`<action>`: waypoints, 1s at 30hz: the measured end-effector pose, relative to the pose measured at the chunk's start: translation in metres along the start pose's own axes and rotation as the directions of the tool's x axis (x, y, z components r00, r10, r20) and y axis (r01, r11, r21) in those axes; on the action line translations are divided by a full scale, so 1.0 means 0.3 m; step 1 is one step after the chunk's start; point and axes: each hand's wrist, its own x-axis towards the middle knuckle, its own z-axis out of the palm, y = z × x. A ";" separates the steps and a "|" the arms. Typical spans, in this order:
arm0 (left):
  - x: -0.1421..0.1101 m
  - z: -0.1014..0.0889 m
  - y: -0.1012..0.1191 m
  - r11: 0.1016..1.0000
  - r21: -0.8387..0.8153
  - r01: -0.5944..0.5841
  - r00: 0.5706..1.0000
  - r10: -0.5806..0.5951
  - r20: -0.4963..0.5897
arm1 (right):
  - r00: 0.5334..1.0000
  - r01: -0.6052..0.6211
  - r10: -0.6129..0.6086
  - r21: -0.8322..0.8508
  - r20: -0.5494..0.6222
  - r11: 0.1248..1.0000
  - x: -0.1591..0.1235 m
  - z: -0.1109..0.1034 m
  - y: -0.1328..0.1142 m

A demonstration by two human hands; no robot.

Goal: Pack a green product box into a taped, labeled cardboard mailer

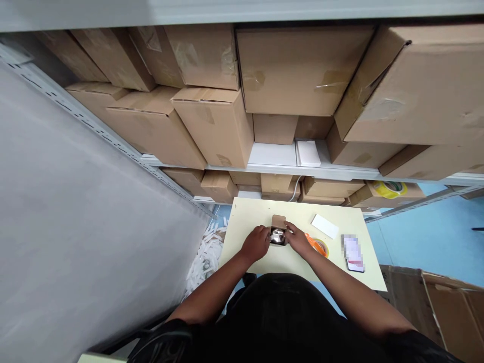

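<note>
A small cardboard box [279,221] stands on the pale table with its lid flap raised at the far side. Inside it sits a shiny, silvery rounded object [278,235] whose kind I cannot make out. My left hand [257,243] grips the box's left side, fingers closed against the wall. On the other side, my right hand [297,239] pinches the right wall near the raised flap. Just right of that hand lies an orange tape dispenser [314,243] with a roll of tape, partly hidden by my forearm.
On the table [242,217] lie a white box [325,226] and a phone [353,253]. Shelves packed with cardboard boxes [298,70] rise beyond it. Yellow tape [390,189] rests on a lower carton. Paper scraps [206,257] cover the floor at left; an open carton [454,307] stands at right.
</note>
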 end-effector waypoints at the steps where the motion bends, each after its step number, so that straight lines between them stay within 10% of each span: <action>1: 0.005 -0.014 0.009 1.000 0.025 0.013 1.000 -0.014 0.021 | 1.000 -0.003 0.002 0.070 0.011 0.998 -0.002 -0.009 0.024; 11: 0.120 -0.091 0.130 0.945 0.313 0.096 0.932 -0.196 0.306 | 0.986 0.055 -0.086 0.205 0.145 0.977 -0.069 0.034 0.034; 30: 0.212 -0.059 0.193 0.911 0.298 0.285 0.881 -0.371 0.292 | 0.961 0.263 -0.238 -0.205 0.139 0.943 -0.037 0.020 0.028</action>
